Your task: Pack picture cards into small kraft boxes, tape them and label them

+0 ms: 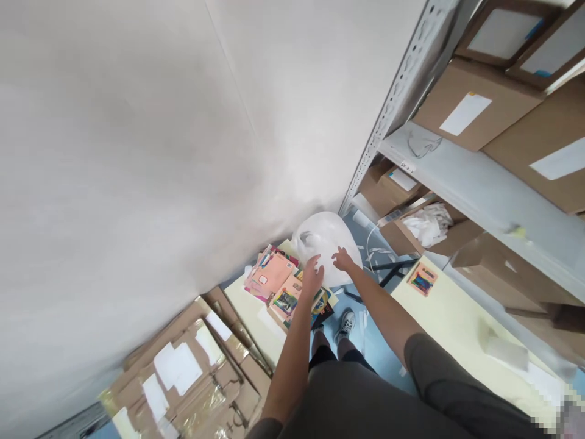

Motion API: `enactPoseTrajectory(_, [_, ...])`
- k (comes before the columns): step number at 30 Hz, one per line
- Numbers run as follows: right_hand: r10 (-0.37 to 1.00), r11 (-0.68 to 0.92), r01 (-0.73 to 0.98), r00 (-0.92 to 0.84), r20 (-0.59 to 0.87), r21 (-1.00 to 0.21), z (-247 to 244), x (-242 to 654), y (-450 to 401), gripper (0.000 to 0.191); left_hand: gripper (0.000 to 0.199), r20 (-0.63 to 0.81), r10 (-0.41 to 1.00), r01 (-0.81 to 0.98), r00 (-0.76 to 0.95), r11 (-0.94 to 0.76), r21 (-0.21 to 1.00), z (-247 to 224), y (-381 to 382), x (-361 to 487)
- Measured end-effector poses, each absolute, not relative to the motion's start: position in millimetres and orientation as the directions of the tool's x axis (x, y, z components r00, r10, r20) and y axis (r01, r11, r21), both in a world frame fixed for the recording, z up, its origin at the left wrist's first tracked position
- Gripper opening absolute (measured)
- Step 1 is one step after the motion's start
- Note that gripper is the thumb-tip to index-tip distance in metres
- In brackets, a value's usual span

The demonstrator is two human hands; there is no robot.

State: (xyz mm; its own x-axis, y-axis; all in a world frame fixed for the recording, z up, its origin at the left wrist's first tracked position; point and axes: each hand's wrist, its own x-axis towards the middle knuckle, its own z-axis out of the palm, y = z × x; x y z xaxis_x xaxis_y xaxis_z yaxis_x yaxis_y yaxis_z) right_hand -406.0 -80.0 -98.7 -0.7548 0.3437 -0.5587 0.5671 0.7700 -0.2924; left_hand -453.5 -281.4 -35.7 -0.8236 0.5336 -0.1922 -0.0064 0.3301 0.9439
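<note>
A bulging white plastic bag (329, 236) stands on the floor against the wall, in the corner by the shelving. My left hand (313, 272) is at the bag's near left side, its fingers apart and nothing visible in them. Over the front of the bag reaches my right hand (342, 259), fingers spread and slightly bent. Whether either hand touches the plastic I cannot tell. Left of my left hand lies a loose pile of colourful books (274, 274) on a pale yellow table (238, 297); my left forearm partly hides the pile.
Taped cardboard boxes (183, 378) are at the lower left. A metal shelf (484, 177) with cartons rises on the right. Another pale yellow table (448, 323) bears a small colourful book (421, 279). Paper scraps litter the blue floor (388, 361) around my shoes.
</note>
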Motion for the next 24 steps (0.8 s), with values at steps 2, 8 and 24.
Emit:
enactPoseTrajectory(2, [0.382,0.763,0.605,-0.706,-0.597,-0.228,-122.0,-413.6,-74.8,0.04,0.044,-0.2,0.536,-0.004,-0.82,0.344,0.939,-46.3,-285.7,-450.9])
enactPoseTrajectory(8, [0.434,0.733,0.656,-0.654,-0.62,-0.179,-160.1,-415.1,-62.6,0.034,0.042,-0.232,0.471,-0.025,-0.851,0.405,0.914,-65.3,-295.4,-450.1])
enactPoseTrajectory(24, [0.398,0.718,0.627,-0.726,-0.56,-0.302,-77.1,-406.2,-67.5,0.037,0.04,-0.135,0.408,0.025,-0.903,0.364,0.931,5.8,-287.8,-459.7])
